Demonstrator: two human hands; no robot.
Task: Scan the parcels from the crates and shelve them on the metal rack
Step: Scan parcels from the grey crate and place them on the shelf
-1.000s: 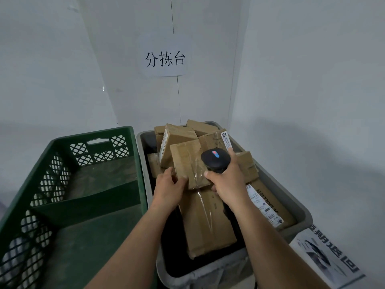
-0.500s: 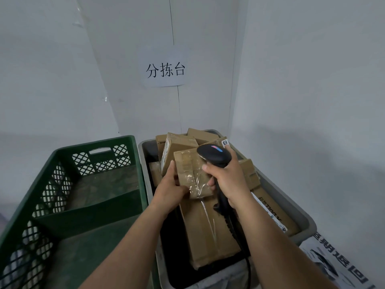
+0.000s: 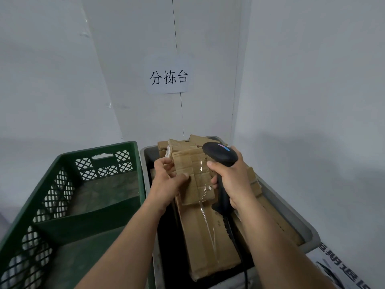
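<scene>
Left hand (image 3: 168, 181) is gripping a small parcel (image 3: 194, 174) by its edge, holding it just above the grey crate (image 3: 310, 236) of parcels, likely to find its label. Right hand (image 3: 234, 180) is curling round a scanner (image 3: 220, 155), its head beside the parcel's top.

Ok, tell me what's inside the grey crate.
Cardboard parcels, piled; a long taped parcel lies nearest. The left hand, right hand, held parcel and scanner cover the pile's middle.
</scene>
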